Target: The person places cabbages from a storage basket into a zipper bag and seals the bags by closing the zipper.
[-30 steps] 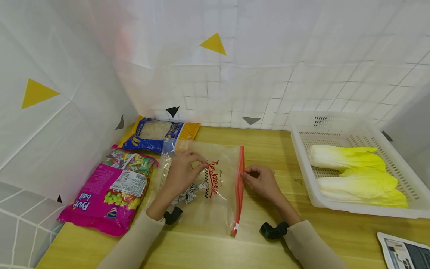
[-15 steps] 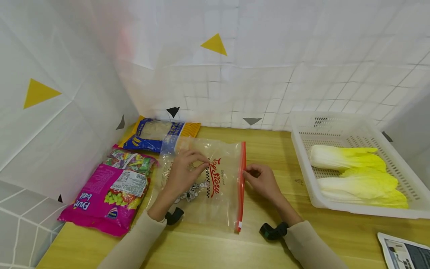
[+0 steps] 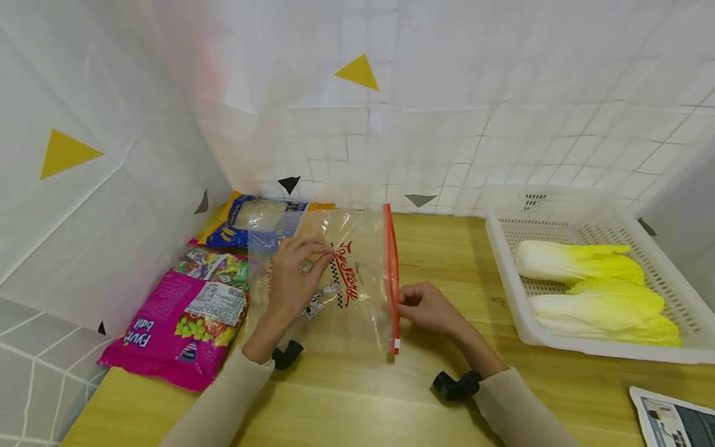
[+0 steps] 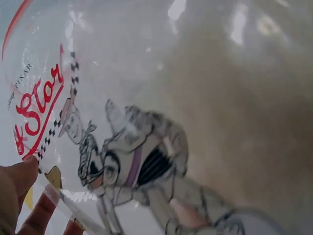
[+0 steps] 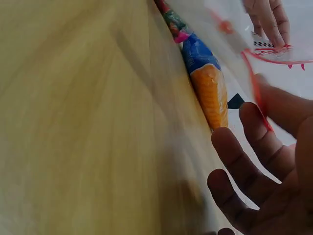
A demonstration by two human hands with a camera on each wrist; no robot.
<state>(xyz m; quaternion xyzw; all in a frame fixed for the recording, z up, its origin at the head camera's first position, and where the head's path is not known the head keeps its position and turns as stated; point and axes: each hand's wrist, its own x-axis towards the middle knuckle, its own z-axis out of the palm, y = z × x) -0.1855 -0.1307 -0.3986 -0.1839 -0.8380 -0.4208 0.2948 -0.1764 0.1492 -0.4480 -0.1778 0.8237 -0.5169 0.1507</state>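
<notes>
A clear zip bag (image 3: pixel 349 279) printed with red lettering and a cartoon figure is held up between my hands, its red zip edge (image 3: pixel 392 279) facing right. My left hand (image 3: pixel 293 279) pinches the bag's face beside the lettering; the left wrist view shows thumb and fingers on the plastic film (image 4: pixel 146 73). With thumb and forefinger my right hand (image 3: pixel 430 308) pinches the red edge below its middle, other fingers loosely spread in the right wrist view. A white slider (image 3: pixel 397 343) sits at the zip's near end.
Left of the bag lie a pink candy bag (image 3: pixel 173 323) and a blue-and-yellow food packet (image 3: pixel 240 233), partly behind the film. At right stands a white basket (image 3: pixel 505 285) with two cabbages (image 3: pixel 598 310). A printed packet (image 3: pixel 670 422) lies at the front right of the wooden table (image 3: pixel 357 410).
The bag has risen and shifted left with both hands on it. The right hand has slid lower along the zip edge, and the left hand has moved slightly up and left.
</notes>
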